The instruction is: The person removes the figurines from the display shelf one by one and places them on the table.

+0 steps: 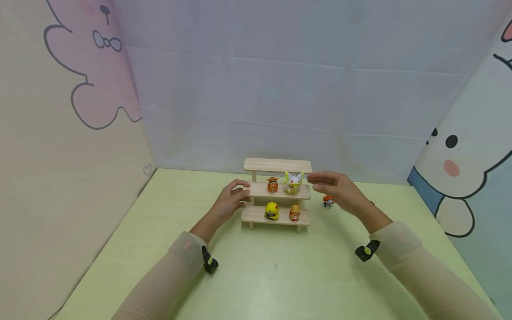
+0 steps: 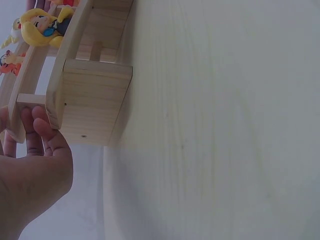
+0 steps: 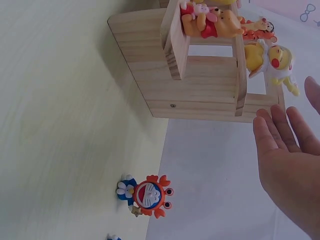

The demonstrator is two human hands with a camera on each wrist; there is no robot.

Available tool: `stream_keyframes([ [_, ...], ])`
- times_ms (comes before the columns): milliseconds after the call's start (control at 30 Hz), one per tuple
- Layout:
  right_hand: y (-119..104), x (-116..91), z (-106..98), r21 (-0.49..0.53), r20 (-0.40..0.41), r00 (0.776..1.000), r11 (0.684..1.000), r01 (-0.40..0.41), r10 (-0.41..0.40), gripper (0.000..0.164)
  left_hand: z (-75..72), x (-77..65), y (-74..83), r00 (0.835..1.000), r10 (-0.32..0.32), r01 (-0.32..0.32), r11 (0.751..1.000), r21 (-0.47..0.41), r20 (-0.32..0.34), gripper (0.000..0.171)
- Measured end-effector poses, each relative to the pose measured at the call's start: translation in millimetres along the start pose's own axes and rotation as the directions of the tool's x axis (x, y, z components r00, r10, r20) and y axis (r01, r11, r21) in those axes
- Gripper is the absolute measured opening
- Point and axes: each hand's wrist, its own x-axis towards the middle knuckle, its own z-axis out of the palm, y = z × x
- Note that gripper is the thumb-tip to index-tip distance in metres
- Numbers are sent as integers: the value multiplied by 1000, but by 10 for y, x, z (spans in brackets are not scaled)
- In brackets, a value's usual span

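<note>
A three-tier wooden shelf (image 1: pixel 276 216) stands on the table with small figures on its two lower tiers. An orange tiger figure (image 1: pixel 272 184) and a white-and-yellow eared figure (image 1: pixel 294 182) sit on the middle tier; a yellow-haired figure (image 1: pixel 272 211) and a bear figure (image 1: pixel 294 213) sit below. My left hand (image 1: pixel 230 202) is at the shelf's left end, fingers loosely bent around the middle tier's end; firm contact cannot be made out. By the right end, my right hand (image 3: pixel 295 165) holds its fingers straight, with nothing in them.
Right of the shelf, a blue figure with a red crab hat (image 3: pixel 149 195) stands on the pale table (image 1: pixel 264 275). Part of another blue-and-white thing (image 3: pixel 114 237) shows at that view's lower edge. A white cloth backdrop (image 1: pixel 256 98) hangs behind, with printed panels at both sides.
</note>
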Motion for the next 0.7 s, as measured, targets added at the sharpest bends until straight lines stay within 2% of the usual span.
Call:
stream_keyframes([
  [133, -6, 47, 65, 25, 0, 1000, 1000, -2, 2, 52, 4, -4, 2, 1000, -1, 1, 1000, 5, 0, 21],
  [467, -24, 106, 161, -22, -41, 999, 999, -27, 26, 45, -1, 8, 1, 1000, 5, -5, 1000, 4, 3, 22],
  [700, -21, 142, 225, -33, -49, 998, 999, -32, 31, 56, 4, 3, 9, 1000, 9, -9, 1000, 0, 6, 22],
])
